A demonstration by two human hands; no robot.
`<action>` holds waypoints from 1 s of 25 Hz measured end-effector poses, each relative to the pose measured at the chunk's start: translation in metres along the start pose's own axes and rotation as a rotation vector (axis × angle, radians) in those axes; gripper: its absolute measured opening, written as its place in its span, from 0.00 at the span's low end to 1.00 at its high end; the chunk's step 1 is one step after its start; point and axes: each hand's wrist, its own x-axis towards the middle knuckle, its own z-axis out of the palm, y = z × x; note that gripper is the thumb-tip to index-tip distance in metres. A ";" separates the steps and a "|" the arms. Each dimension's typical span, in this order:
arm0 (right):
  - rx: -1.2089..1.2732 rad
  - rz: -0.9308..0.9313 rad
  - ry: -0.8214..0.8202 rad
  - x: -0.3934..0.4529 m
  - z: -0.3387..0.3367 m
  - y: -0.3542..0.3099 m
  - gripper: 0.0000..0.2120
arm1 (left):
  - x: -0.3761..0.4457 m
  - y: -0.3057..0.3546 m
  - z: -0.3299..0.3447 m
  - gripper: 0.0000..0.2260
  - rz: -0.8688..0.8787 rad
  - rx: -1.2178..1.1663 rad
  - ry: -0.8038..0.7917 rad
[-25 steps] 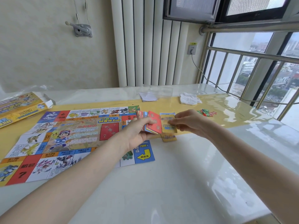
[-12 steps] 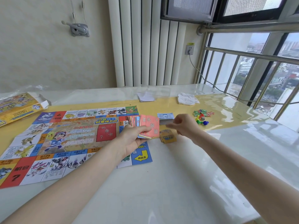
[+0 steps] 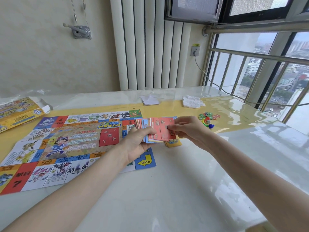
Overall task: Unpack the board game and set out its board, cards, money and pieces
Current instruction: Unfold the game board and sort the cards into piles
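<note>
Both hands work one fan of cards point(image 3: 154, 130): the left hand point(image 3: 136, 144) grips its lower edge so the faces show, while the right hand point(image 3: 187, 129) pinches the front red card point(image 3: 165, 128), probably to sort it out by kind. Under the right hand lies a yellow stack point(image 3: 173, 143), seemingly one sorted pile. Left of the hands the board point(image 3: 66, 144) lies unfolded; beyond the right hand sit the pieces point(image 3: 208, 118). Far left is the box point(image 3: 15, 113).
</note>
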 end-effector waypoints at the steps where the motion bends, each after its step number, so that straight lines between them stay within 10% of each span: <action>1: 0.013 0.014 -0.013 0.000 0.000 0.000 0.05 | 0.000 -0.001 0.000 0.09 0.015 0.001 0.036; 13: 0.039 0.030 -0.080 -0.004 -0.004 -0.007 0.12 | 0.007 0.000 0.002 0.10 0.036 0.023 0.081; 18: 0.455 -0.010 -0.069 -0.005 -0.003 -0.012 0.20 | 0.007 0.003 0.000 0.10 0.052 0.004 0.118; 22: -0.137 -0.047 0.073 -0.004 0.002 -0.012 0.15 | 0.004 0.003 0.002 0.08 0.034 -0.006 0.079; 25: -0.123 0.005 0.022 -0.007 0.007 -0.012 0.14 | 0.002 0.003 0.003 0.08 0.039 -0.003 0.051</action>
